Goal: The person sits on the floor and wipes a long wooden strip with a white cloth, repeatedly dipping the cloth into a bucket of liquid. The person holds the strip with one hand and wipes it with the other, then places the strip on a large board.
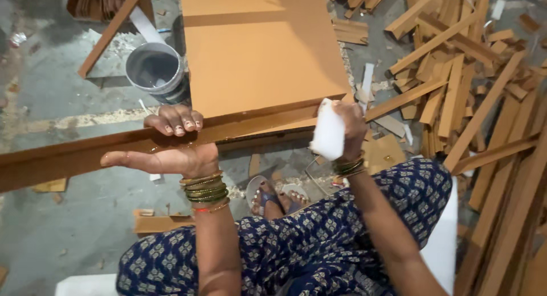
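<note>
You are steadying the long wooden strip (114, 148) with your left hand (171, 150), fingers curled over its top edge, thumb spread out in front. Your right hand (348, 131) is clamped on a white block (329, 132), pressing it at the strip where it is crossing the large brown board (256, 51). Keep the block flat and the strip braced as you are rubbing. A grey bucket (155, 70) is standing on the floor (51, 85) just beside the board; offcuts (456, 74) are heaped to the right.
</note>
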A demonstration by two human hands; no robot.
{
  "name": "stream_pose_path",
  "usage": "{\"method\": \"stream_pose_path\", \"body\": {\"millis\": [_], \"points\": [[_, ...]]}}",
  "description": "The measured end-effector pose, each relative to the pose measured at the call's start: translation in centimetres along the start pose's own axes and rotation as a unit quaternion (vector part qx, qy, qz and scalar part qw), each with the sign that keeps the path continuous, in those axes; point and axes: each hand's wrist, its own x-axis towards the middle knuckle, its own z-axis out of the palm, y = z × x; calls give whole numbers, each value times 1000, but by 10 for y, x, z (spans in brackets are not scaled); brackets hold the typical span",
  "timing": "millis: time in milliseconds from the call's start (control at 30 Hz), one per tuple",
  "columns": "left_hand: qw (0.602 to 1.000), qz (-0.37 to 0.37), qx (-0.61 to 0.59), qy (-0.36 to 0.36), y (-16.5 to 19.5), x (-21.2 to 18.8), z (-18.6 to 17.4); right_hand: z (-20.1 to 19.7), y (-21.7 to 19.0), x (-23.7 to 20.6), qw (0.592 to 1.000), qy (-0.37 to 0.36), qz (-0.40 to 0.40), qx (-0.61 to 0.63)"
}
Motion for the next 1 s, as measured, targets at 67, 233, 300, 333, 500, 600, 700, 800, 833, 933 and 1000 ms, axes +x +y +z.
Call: {"method": "stream_pose_path", "body": {"millis": [67,233,300,333,500,600,700,800,833,933,1000], "points": [[1000,3,1,-9,-4,-8,4,9,-14,1,998,26,-23,-59],[997,55,31,-44,-1,-14,8,38,-64,6,992,-1,-102,70],[994,85,35,-65,5,-12,7,48,-82,9,987,-23,-109,119],[991,105,32,-82,8,-9,5,52,-89,11,982,-42,-118,140],[992,112,60,10,32,-3,-2,70,-94,18,949,-137,-175,222],[989,131,70,16,39,6,-1,84,-73,26,945,-145,-199,214],[979,162,119,-26,45,20,8,104,-50,29,945,-105,-193,241],[962,214,150,-79,63,38,24,113,-19,29,953,-88,-45,286],[952,228,179,-100,76,42,30,121,-9,29,956,-81,68,275],[916,257,262,-162,115,52,44,158,22,25,921,-82,251,287],[911,253,262,-196,138,51,48,189,42,27,905,-92,163,381]]}}
